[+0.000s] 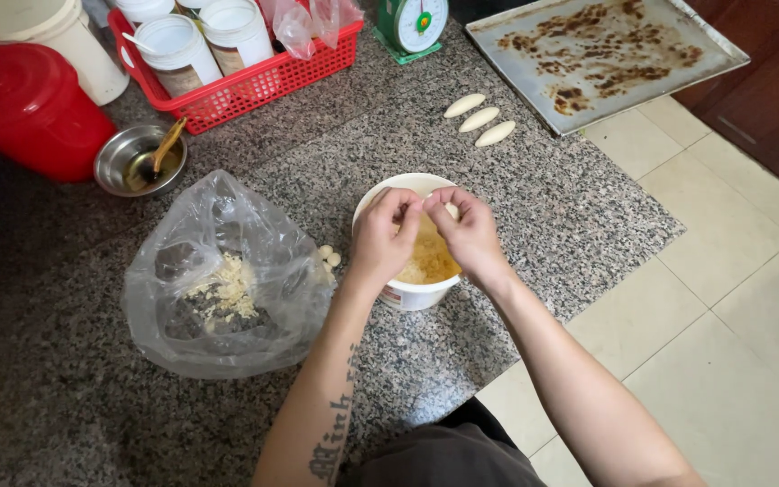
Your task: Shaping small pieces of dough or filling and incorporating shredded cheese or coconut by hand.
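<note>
Both hands, left hand (385,236) and right hand (468,233), pinch a small pale dough piece (449,210), probably, over the round white plastic tub (410,293); keep fingertips together, with the clear plastic bag (227,280) at nine o'clock.

A kitchen is shown: a speckled granite worktop (543,207), a scorched baking tray (601,54), a green scale (412,22), jars (200,41) in a red basket (254,86).

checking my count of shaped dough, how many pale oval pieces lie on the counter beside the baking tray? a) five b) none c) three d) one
c, three pale oval pieces lie in a row on the granite counter, just left of the stained baking tray, away from both hands over the white bowl.
</note>
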